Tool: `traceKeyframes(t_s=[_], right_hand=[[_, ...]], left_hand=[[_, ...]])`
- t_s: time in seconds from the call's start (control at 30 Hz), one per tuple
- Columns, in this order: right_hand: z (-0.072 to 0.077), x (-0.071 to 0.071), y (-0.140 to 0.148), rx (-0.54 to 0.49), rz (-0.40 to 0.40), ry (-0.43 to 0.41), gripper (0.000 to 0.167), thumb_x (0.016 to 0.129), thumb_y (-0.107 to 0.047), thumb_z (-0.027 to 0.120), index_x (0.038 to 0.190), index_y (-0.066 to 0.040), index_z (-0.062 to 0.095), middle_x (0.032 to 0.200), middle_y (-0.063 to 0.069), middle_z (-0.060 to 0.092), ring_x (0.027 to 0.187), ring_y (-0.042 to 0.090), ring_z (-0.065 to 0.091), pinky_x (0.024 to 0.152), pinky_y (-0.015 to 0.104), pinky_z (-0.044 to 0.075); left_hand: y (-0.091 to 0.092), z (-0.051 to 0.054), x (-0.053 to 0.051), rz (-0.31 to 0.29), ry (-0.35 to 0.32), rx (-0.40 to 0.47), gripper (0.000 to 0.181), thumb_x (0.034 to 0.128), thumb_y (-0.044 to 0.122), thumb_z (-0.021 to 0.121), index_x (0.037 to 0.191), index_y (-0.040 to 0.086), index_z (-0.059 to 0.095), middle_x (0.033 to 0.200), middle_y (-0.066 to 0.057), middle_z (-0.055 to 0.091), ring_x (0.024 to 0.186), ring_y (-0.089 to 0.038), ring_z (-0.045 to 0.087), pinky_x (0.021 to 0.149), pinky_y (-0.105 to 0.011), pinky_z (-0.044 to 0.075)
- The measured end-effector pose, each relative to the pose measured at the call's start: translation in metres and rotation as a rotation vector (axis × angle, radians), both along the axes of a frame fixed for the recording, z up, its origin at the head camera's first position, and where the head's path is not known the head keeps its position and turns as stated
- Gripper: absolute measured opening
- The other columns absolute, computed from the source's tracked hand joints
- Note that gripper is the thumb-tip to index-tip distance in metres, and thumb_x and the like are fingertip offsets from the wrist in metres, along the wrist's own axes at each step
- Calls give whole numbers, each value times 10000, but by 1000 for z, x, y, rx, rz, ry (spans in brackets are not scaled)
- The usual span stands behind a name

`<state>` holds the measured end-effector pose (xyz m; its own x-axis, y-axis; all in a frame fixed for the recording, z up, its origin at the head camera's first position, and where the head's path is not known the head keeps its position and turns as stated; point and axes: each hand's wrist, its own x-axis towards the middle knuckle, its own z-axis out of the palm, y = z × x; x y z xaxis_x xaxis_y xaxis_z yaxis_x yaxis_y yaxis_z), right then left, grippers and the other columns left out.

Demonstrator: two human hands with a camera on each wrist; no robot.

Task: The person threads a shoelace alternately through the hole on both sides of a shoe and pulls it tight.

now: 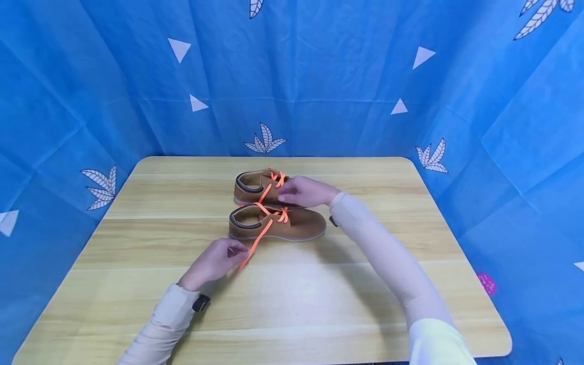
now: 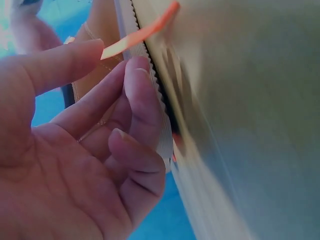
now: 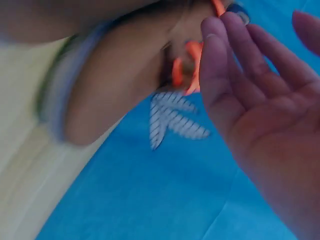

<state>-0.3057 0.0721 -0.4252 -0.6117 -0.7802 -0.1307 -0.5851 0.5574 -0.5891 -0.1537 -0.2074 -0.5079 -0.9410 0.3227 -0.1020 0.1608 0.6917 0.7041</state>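
Two brown shoes with orange laces stand side by side, toes to the right: the near shoe (image 1: 303,223) and the far shoe (image 1: 269,190). My left hand (image 1: 222,258) is by the near shoe's heel, at a loose orange lace (image 1: 259,239) running down its side toward the table. In the left wrist view, that lace (image 2: 135,37) passes behind the thumb tip, with a gap between thumb and index finger. My right hand (image 1: 307,191) is over the far shoe's front, hiding its toe. Its fingers look relaxed in the right wrist view, beside the brown shoe (image 3: 115,85).
The shoes stand on a light wooden table (image 1: 319,304) with rounded corners. A blue curtain (image 1: 292,66) with white leaves and triangles hangs behind and at both sides. A dark wrist strap (image 1: 201,303) is on the left sleeve.
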Motion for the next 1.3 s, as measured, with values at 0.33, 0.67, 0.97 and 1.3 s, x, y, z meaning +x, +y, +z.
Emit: traceKeyframes(t_s=[0.33,0.67,0.97,1.3], right_hand=[[-8,-11,-61,111,-65,-110,536,1073,-373,548,572,-200,467,518,-99,360,456,58,333,539,228,331],[-20,-14,-64,-134,-301,-348,189,1023,-197,645,1099,-76,767,1105,3,757,1030,87,634,942,253,511],[-10,-5,-63,-544,-379,-669,277,1056,-133,582,1293,0,639,1008,71,772,931,158,716,859,313,589],[22,0,-59,-896,-429,-724,352,1043,-72,590,1382,25,593,1149,187,755,870,149,750,885,342,621]], left_hand=[[6,4,6,43,11,-36,197,988,267,691,1072,106,768,939,-3,728,821,-99,636,729,-324,532],[6,13,3,70,15,15,222,1012,250,657,1120,82,754,852,-37,743,633,-135,625,550,-291,487],[5,34,-17,31,201,52,227,1019,253,655,1116,77,760,904,-45,737,712,-113,599,620,-262,499],[18,53,-70,19,345,8,167,991,170,677,1082,50,748,1096,-111,707,1016,-268,677,905,-452,567]])
